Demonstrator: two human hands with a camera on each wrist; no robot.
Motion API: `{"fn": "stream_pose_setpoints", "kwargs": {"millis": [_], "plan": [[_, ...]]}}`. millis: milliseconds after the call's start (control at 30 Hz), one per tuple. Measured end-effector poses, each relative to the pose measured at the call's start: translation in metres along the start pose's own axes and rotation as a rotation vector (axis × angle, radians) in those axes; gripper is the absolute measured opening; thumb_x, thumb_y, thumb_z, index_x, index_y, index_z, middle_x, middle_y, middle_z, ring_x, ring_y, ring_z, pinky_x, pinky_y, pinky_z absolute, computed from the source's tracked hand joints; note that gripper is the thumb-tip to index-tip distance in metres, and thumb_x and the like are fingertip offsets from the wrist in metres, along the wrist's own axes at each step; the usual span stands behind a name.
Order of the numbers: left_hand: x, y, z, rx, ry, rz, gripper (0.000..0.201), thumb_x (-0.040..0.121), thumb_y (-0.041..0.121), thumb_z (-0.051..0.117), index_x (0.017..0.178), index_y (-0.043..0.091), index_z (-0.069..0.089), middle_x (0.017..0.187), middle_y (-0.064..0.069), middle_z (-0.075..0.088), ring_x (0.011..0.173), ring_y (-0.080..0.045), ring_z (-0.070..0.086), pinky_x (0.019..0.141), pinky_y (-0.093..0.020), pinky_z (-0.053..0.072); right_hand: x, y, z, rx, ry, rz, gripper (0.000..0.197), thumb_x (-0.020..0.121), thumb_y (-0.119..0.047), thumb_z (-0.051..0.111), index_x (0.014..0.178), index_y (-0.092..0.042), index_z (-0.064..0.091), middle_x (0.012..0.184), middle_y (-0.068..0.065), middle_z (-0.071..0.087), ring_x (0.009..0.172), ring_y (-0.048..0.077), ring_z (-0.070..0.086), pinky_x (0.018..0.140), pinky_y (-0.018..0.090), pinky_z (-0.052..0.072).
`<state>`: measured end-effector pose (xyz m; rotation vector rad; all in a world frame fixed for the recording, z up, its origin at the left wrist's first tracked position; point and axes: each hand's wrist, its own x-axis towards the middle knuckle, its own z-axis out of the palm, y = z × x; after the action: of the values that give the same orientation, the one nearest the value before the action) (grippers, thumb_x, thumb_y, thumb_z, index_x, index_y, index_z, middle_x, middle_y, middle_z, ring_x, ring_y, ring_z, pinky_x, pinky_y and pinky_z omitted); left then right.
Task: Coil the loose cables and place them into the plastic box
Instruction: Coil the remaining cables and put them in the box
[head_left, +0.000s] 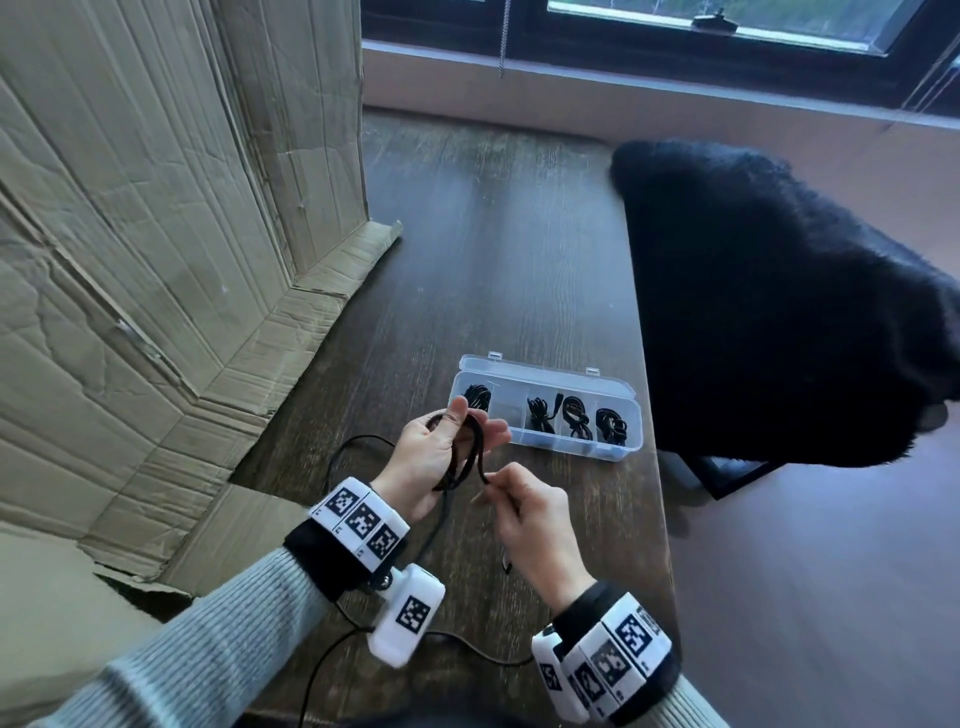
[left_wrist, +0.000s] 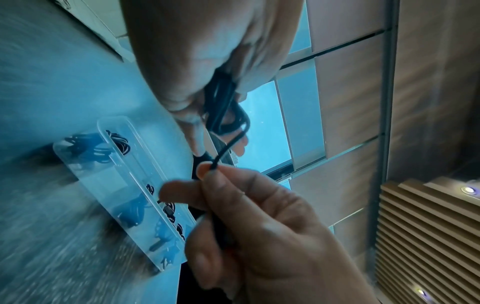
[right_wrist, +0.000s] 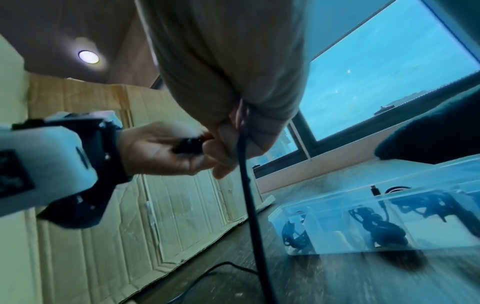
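Note:
My left hand (head_left: 441, 452) holds a partly wound coil of black cable (head_left: 470, 452) above the dark wooden table, thumb pressed over the loops. My right hand (head_left: 524, 509) pinches the same cable just below the coil (left_wrist: 215, 162), and the loose tail (right_wrist: 253, 226) hangs from it to the tabletop. The clear plastic box (head_left: 631, 397) lies open just beyond my hands, with coiled black cables (head_left: 574, 415) in several of its compartments. In the right wrist view the box (right_wrist: 283, 209) sits to the right of the hanging cable.
A large flattened cardboard box (head_left: 156, 260) leans along the table's left side. A black furry cover on a chair (head_left: 769, 301) stands at the table's right edge. Loose cable (head_left: 332, 654) trails across the table (head_left: 493, 234) near my wrists. A window sill runs behind.

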<state>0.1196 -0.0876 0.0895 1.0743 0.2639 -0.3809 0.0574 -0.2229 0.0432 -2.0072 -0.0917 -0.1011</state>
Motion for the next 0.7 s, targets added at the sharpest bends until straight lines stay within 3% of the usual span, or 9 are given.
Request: {"fn": "stream_pose_setpoints", "kwargs": {"millis": [67,133,233,300,400,467,533,633,700], "plan": [[0.003,0.000,0.004,-0.018,0.029,0.007,0.033,0.092,0.037,0.047,0.091,0.006,0.057,0.075,-0.010,0.067,0.081,-0.029,0.072,0.088,-0.048,0.053,0.003,-0.002,0.008,0.056,0.016,0.083,0.007,0.093,-0.008,0.061,0.087,-0.009,0.064,0.073,-0.003,0.073,0.054,0.003,0.061,0.053,0.016,0.045],[0.007,0.004,0.008,-0.095,0.083,0.026,0.031,0.098,0.036,0.040,0.091,0.009,0.053,0.067,-0.005,0.056,0.067,-0.021,0.069,0.077,-0.050,0.055,0.005,-0.006,0.012,0.122,-0.039,0.212,0.016,0.096,-0.020,0.057,0.084,-0.012,0.063,0.063,0.000,0.070,0.048,0.006,0.058,0.049,0.024,0.046],[0.016,0.019,0.007,-0.169,0.194,0.103,0.032,0.102,0.038,0.034,0.091,0.014,0.051,0.066,0.001,0.048,0.045,-0.007,0.048,0.042,-0.024,0.048,-0.001,-0.004,0.010,0.120,-0.251,0.310,0.039,0.099,-0.041,0.048,0.077,-0.014,0.065,0.049,-0.007,0.056,0.044,0.001,0.048,0.048,0.022,0.038],[0.024,0.027,-0.001,-0.052,0.257,0.200,0.034,0.101,0.043,0.033,0.093,0.016,0.052,0.066,0.003,0.047,0.041,-0.003,0.037,0.036,-0.016,0.030,-0.009,0.003,0.003,0.103,-0.347,0.273,0.041,0.097,-0.047,0.048,0.077,-0.014,0.062,0.053,-0.011,0.050,0.051,0.000,0.044,0.054,0.023,0.037],[0.035,0.029,-0.021,0.378,0.301,0.414,0.047,0.097,0.053,0.029,0.088,0.017,0.058,0.063,0.004,0.054,0.042,-0.003,0.043,0.038,-0.019,0.032,-0.012,0.003,-0.018,0.090,-0.404,0.141,0.030,0.097,-0.036,0.054,0.083,-0.009,0.060,0.066,-0.010,0.050,0.061,0.001,0.043,0.059,0.023,0.038],[0.037,0.021,-0.034,0.849,0.222,0.599,0.060,0.093,0.063,0.019,0.083,0.019,0.058,0.063,0.005,0.058,0.047,-0.001,0.051,0.048,-0.022,0.041,-0.007,-0.009,-0.033,0.051,-0.438,0.039,0.017,0.096,-0.023,0.058,0.086,-0.010,0.064,0.066,-0.013,0.053,0.059,-0.001,0.045,0.059,0.017,0.037],[0.033,0.010,-0.038,1.201,0.051,0.627,0.075,0.087,0.074,0.003,0.079,0.023,0.057,0.062,0.006,0.060,0.055,-0.002,0.056,0.057,-0.026,0.046,0.001,-0.026,-0.045,0.033,-0.464,-0.054,0.010,0.093,-0.015,0.061,0.089,-0.011,0.069,0.066,-0.015,0.058,0.057,-0.001,0.049,0.058,0.012,0.036],[0.023,-0.001,-0.035,1.257,-0.266,0.517,0.093,0.079,0.080,-0.006,0.078,0.020,0.065,0.066,0.005,0.064,0.063,-0.006,0.059,0.066,-0.030,0.049,0.018,-0.038,-0.057,0.037,-0.410,-0.124,0.010,0.092,-0.017,0.064,0.092,-0.013,0.073,0.069,-0.010,0.065,0.057,0.002,0.051,0.057,0.017,0.040],[0.016,-0.001,-0.029,1.129,-0.440,0.467,0.086,0.082,0.081,0.015,0.081,0.014,0.069,0.066,0.008,0.065,0.062,-0.003,0.058,0.064,-0.028,0.048,0.030,-0.038,-0.061,0.075,-0.334,-0.120,0.012,0.093,-0.018,0.063,0.094,-0.013,0.074,0.074,-0.006,0.069,0.062,0.015,0.058,0.058,0.030,0.048]]}}
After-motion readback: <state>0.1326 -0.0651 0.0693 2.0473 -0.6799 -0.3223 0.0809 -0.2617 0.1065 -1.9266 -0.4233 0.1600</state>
